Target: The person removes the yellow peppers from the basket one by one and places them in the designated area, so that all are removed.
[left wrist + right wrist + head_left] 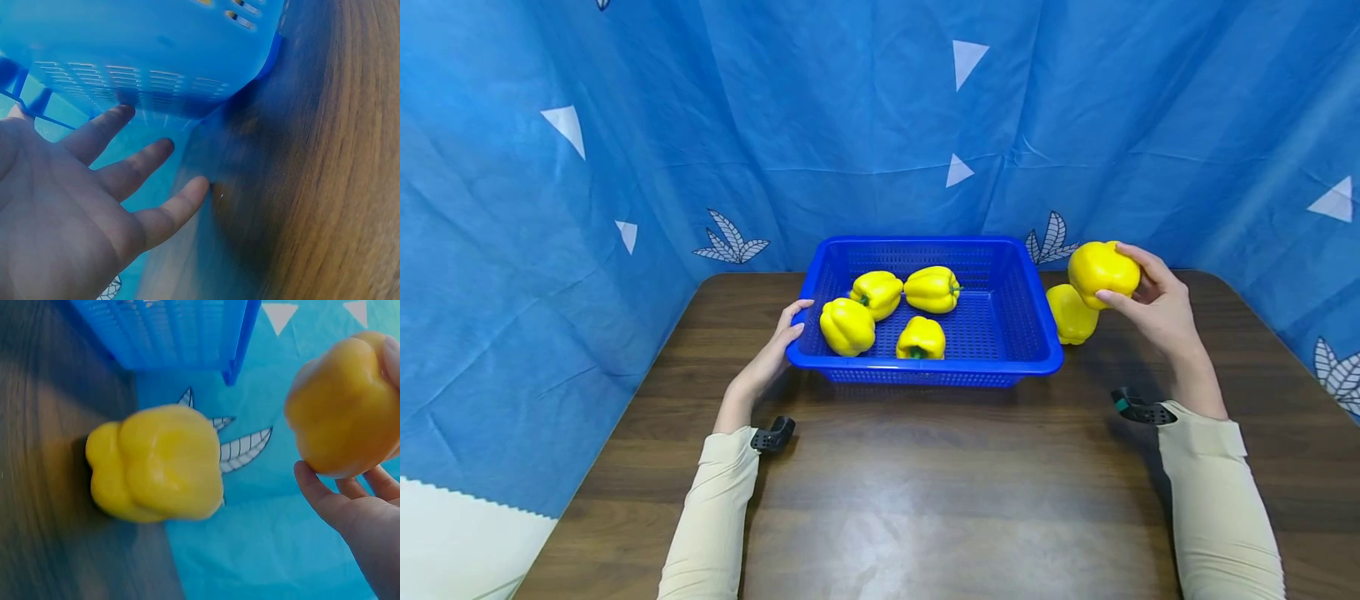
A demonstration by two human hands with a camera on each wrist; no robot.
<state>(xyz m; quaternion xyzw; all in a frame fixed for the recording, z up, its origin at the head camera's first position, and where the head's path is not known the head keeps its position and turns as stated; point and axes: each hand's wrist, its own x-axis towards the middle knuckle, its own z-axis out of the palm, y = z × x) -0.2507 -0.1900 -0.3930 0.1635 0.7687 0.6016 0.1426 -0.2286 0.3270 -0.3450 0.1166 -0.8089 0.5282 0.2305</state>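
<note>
Holding a yellow bell pepper (1103, 271) in the right hand (1159, 307), above the counter (925, 483), right of the blue plastic basket (925, 366). Touching that basket's left rim with the spread-fingered left hand (767, 358). Observing a second pepper (1071, 317) on the counter beside the basket, four more peppers (931, 290) inside.

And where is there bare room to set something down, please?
The brown wooden table is bare before the blue plastic basket, between the beige sleeves; the basket's right end is free too. Crowded: its left and middle, with four yellow bell peppers; to its right, another pepper and the pepper-holding right hand.
</note>
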